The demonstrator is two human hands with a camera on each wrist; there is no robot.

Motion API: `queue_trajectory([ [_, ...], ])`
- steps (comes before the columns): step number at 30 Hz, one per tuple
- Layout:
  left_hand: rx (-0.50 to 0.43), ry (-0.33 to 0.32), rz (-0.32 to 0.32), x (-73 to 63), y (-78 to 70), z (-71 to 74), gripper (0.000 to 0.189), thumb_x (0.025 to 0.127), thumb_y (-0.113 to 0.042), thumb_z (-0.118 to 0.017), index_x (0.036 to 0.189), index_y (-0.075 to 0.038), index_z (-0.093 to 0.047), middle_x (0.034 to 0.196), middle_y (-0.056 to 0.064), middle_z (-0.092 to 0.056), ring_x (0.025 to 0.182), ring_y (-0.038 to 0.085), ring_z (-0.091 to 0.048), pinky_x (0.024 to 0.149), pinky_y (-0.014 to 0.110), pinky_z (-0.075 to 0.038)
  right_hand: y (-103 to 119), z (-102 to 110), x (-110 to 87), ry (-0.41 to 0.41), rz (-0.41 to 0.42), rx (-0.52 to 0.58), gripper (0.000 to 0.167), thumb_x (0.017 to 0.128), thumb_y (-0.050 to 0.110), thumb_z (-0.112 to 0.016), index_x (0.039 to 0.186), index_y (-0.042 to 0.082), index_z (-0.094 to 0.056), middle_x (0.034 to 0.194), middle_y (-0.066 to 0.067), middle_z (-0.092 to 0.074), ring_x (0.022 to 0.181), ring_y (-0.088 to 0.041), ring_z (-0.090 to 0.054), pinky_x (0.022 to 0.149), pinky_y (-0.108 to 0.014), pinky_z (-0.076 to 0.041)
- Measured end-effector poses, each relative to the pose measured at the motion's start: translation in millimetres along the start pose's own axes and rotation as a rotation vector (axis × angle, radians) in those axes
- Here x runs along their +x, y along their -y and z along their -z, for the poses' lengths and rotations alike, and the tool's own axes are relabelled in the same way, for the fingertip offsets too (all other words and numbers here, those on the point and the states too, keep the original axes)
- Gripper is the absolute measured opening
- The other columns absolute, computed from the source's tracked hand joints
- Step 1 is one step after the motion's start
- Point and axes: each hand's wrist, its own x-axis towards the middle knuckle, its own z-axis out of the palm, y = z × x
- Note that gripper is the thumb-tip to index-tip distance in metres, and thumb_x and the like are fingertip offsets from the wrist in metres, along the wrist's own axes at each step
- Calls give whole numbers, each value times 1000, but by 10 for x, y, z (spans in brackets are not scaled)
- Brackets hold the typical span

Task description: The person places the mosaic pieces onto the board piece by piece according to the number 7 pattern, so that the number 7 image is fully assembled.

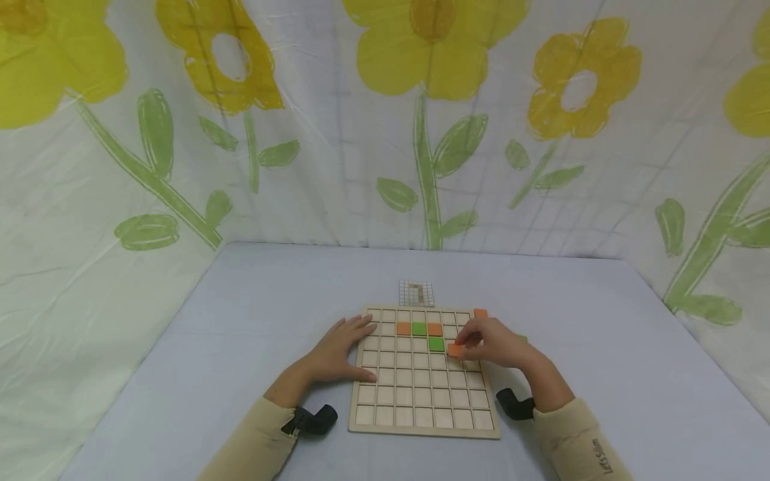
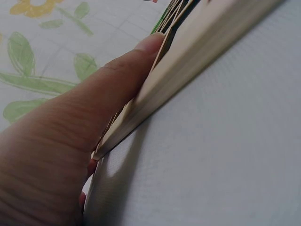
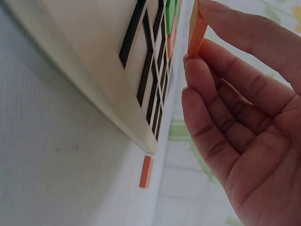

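A wooden grid board point(image 1: 415, 417) lies on the table, with square cells across it. Orange tile point(image 1: 404, 329), green tile point(image 1: 419, 329) and another orange tile point(image 1: 434, 329) sit side by side in one upper row; a second green tile point(image 1: 436, 344) is just below the right one. My left hand point(image 1: 338, 354) rests spread on the board's left edge, its thumb point(image 2: 127, 75) lying over the rim. Between thumb and fingertips, my right hand point(image 1: 496, 344) pinches an orange tile point(image 3: 197, 28) above the board, right of the lower green tile.
A small card point(image 1: 416, 293) printed with a coloured grid lies beyond the board's far edge. A loose orange tile point(image 1: 480, 313) is by the far right corner. Another green piece point(image 1: 523, 339) shows partly behind my right hand. A flower-printed curtain point(image 1: 325, 187) hangs behind the table.
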Motion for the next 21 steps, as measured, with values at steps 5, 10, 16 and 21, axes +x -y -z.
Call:
queue_trajectory([
  [5, 2, 1, 3, 1, -3, -4, 94, 68, -56, -74, 142, -9, -39, 152, 9, -30, 142, 31, -24, 119, 48, -11, 44, -28, 21, 14, 16, 5, 19, 81, 12, -71, 97, 3, -67, 95, -6, -66, 83, -12, -61, 71, -21, -53],
  [10, -8, 7, 6, 3, -8, -5, 95, 68, -56, -74, 142, -8, -39, 152, 9, -30, 142, 31, -23, 119, 48, -11, 56, -53, 47, 22, 3, 17, 20, 81, 12, -71, 97, 3, -67, 96, -6, -66, 85, -15, -62, 72, -22, -53],
  [16, -9, 10, 8, 5, -3, -4, 94, 68, -56, -74, 142, -9, -39, 152, 9, -30, 142, 30, -23, 119, 48, -11, 91, -77, 91, 32, -13, 16, 18, 80, 12, -72, 96, 5, -67, 96, -4, -66, 87, -14, -61, 74, -23, -53],
  [21, -9, 12, 10, 4, -4, 1, 95, 68, -56, -74, 142, -9, -38, 153, 9, -29, 142, 30, -23, 120, 48, -11, 130, -112, 126, 34, -3, -1, 19, 79, 14, -73, 95, 7, -68, 96, -3, -66, 86, -12, -60, 73, -21, -52],
])
